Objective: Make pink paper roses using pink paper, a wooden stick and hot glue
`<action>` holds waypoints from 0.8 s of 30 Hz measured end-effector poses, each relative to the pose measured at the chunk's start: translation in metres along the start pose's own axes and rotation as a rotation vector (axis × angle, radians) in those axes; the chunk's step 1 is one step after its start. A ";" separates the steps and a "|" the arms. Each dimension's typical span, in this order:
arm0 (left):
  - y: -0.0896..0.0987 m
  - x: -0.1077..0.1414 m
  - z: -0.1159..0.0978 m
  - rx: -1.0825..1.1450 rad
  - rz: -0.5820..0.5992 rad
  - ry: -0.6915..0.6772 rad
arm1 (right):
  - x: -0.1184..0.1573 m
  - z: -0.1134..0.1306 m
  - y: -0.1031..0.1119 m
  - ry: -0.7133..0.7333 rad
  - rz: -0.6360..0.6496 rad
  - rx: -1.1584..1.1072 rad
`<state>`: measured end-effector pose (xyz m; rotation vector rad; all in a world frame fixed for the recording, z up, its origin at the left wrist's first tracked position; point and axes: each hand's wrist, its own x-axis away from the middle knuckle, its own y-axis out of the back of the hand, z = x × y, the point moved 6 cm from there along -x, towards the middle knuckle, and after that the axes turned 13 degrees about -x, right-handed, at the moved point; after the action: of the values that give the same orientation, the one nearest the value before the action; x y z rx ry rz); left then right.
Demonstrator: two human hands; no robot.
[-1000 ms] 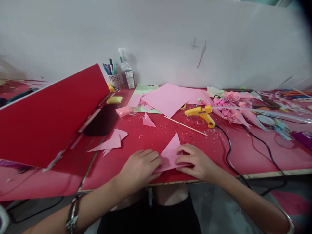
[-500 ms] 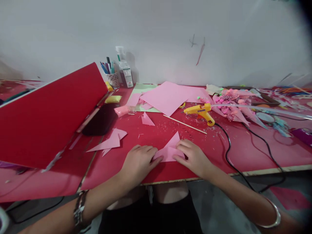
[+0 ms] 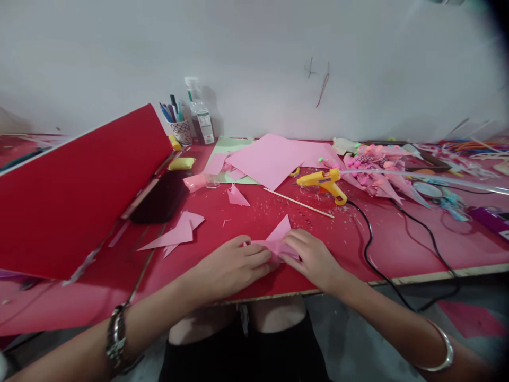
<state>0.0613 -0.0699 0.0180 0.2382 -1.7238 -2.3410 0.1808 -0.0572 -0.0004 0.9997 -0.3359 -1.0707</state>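
Observation:
A piece of pink paper (image 3: pixel 280 228), folded with one point standing up at the back, lies near the table's front edge. My left hand (image 3: pixel 234 265) covers its left part, fingers bent together and pressing along the lower fold; the thumb is mostly hidden. From the other side, my right hand (image 3: pixel 316 258) pinches the paper's right end between thumb and fingers. To the left lie several cut pink paper pieces (image 3: pixel 178 232), and a smaller pink scrap (image 3: pixel 237 196) sits farther back.
A yellow glue gun (image 3: pixel 324 183) with a black cord (image 3: pixel 369 233) lies to the right, near pink paper cones (image 3: pixel 376 170). A thin stick (image 3: pixel 298 202) lies mid-table. At left leans a large red board (image 3: pixel 83 191). Pink sheets (image 3: pixel 270 159), a pen cup (image 3: pixel 181 131) and a bottle (image 3: pixel 203 122) stand behind.
My left hand has slid right along the paper's lower edge, its fingers now over the fold. My right hand keeps its hold on the right end, fingers slightly shifted.

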 end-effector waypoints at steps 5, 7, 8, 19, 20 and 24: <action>-0.003 0.015 0.006 0.039 0.028 0.021 | -0.001 0.000 0.001 -0.012 0.009 -0.011; -0.006 0.027 0.009 0.048 0.053 0.042 | 0.001 0.000 0.002 -0.014 -0.024 -0.031; -0.008 0.033 0.010 0.050 0.065 0.057 | 0.002 0.000 0.003 -0.018 -0.051 -0.040; -0.019 0.050 0.010 0.038 0.091 0.125 | 0.007 0.027 -0.010 0.330 0.152 0.312; -0.019 0.050 0.010 0.038 0.087 0.127 | 0.007 0.026 -0.010 0.319 0.161 0.301; -0.017 0.051 0.010 0.049 0.085 0.127 | 0.012 0.018 -0.008 0.283 0.163 0.262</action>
<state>0.0082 -0.0693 0.0046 0.3080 -1.6982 -2.1767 0.1704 -0.0771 0.0005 1.3176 -0.3250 -0.7370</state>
